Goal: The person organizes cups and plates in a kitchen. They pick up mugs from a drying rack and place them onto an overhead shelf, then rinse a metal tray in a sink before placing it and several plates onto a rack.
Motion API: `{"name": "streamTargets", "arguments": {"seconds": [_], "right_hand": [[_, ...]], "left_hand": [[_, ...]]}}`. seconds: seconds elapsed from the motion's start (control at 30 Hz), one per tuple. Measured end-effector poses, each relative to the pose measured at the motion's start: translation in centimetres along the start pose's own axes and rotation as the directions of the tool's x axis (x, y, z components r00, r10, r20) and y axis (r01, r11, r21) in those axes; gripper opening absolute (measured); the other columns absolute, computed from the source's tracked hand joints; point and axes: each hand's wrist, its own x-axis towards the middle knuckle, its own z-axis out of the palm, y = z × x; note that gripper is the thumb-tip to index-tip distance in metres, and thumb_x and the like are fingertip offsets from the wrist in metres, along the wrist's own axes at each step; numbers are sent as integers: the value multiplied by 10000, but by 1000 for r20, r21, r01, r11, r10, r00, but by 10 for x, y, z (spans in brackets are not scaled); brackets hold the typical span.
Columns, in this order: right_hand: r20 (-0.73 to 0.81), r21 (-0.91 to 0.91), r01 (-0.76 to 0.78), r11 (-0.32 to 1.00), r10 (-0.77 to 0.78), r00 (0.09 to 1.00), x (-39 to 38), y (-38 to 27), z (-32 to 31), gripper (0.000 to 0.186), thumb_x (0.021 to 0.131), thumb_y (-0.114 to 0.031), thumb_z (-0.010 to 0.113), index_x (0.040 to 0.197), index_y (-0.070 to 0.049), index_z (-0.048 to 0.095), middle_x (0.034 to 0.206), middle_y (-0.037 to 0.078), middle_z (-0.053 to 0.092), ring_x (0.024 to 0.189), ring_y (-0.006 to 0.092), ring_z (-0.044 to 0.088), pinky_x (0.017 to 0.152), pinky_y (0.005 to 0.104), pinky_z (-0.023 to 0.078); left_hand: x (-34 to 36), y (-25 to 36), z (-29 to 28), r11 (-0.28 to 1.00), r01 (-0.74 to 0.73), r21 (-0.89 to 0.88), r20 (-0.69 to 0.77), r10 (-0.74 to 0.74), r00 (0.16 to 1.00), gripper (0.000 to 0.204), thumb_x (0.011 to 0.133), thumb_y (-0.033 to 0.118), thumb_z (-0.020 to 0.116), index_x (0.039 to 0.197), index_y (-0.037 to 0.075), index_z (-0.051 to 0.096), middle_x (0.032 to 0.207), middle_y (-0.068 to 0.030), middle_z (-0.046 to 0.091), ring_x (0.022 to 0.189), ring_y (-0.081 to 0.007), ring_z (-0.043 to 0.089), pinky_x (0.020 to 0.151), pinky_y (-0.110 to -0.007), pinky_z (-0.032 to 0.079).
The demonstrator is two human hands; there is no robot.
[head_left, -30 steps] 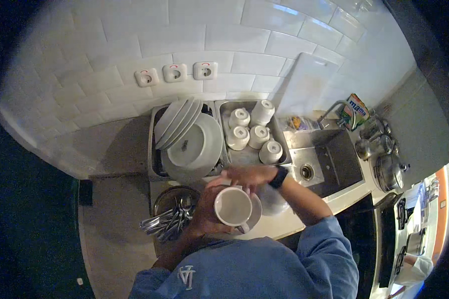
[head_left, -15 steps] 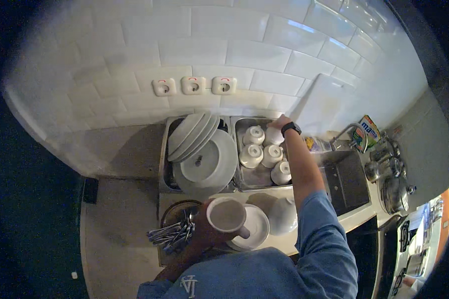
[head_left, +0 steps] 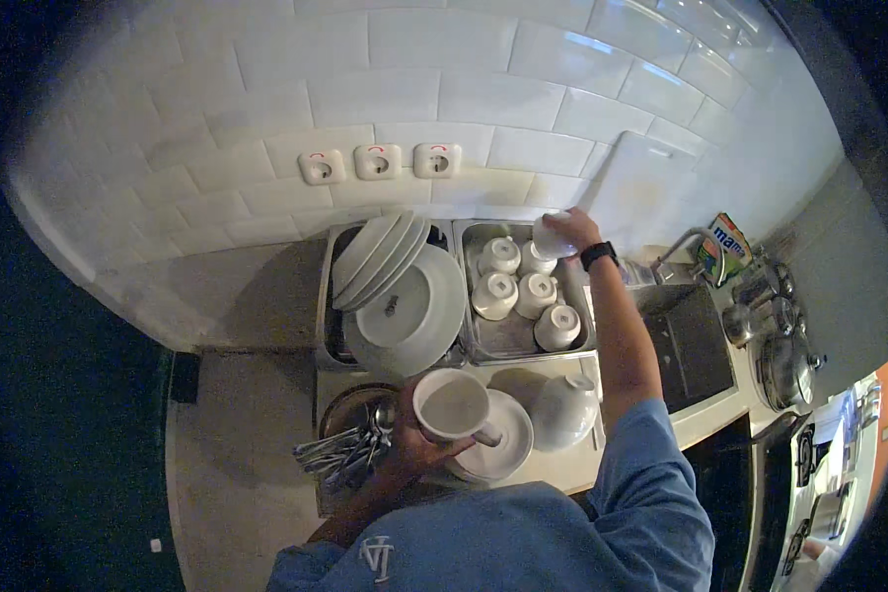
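My left hand (head_left: 416,452) is closed round a white cup (head_left: 452,405), whose open top faces up and whose handle points right. With my right hand (head_left: 577,229) I grip another white cup (head_left: 550,237) above the far right corner of a metal tray (head_left: 515,342). Several white cups (head_left: 494,296) stand upside down inside that tray. White saucers (head_left: 508,434) lie stacked just right of the left-hand cup, partly covered by it. Beside the saucers sits a rounded white pot (head_left: 564,412). Forks and spoons (head_left: 350,449) spread from a round brown holder by my left hand.
Large white plates (head_left: 402,301) lean in a second metal tray at left. A sink (head_left: 683,340) with a curved tap (head_left: 689,239) lies to the right. Metal pots (head_left: 784,380) stand beyond it. A white cutting board (head_left: 633,187) leans on the tiled wall.
My right hand has lifted slightly from the tray's far corner, and the cup now shows in it. A cup beneath has come into view. My left hand stays nearly in place.
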Motion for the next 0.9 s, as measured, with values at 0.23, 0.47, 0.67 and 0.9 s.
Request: {"name": "streamTargets", "arguments": {"seconds": [0.23, 0.47, 0.67, 0.9], "right_hand": [[302, 939, -204, 277, -380, 874, -141, -23, -14, 716, 810, -407, 596, 1377, -85, 301, 1331, 118, 424, 1185, 310, 454, 881, 469, 467], [-74, 990, 114, 81, -387, 919, -245, -42, 28, 698, 778, -310, 567, 1373, -61, 300, 1306, 147, 433, 1166, 318, 476, 908, 490, 460], [-287, 873, 369, 318, -276, 917, -293, -72, 39, 612, 650, -141, 734, 1195, -35, 476, 1140, 71, 502, 1065, 183, 488, 891, 318, 424], [-361, 796, 446, 409, -269, 893, -309, -67, 53, 748, 597, -203, 830, 1205, -17, 437, 1175, 117, 475, 1089, 197, 479, 911, 330, 416]], "left_hand": [[12, -17, 12, 964, 173, -202, 66, -163, 984, 880, 512, 188, 872, 1212, 22, 365, 1115, -128, 541, 1019, -245, 567, 908, -371, 449], [41, 10, 30, 998, -26, 64, 7, 25, 1000, 904, 491, 252, 875, 1222, 47, 384, 1049, -136, 579, 983, -258, 584, 863, -371, 461], [42, 24, 30, 973, -120, 197, 72, 108, 992, 914, 513, 273, 857, 1272, 60, 397, 1086, -172, 576, 990, -291, 593, 863, -397, 469], [45, 32, 30, 940, -241, 240, 172, 203, 964, 923, 500, 302, 852, 1251, 35, 386, 1103, -204, 559, 1000, -357, 579, 854, -424, 467]]}}
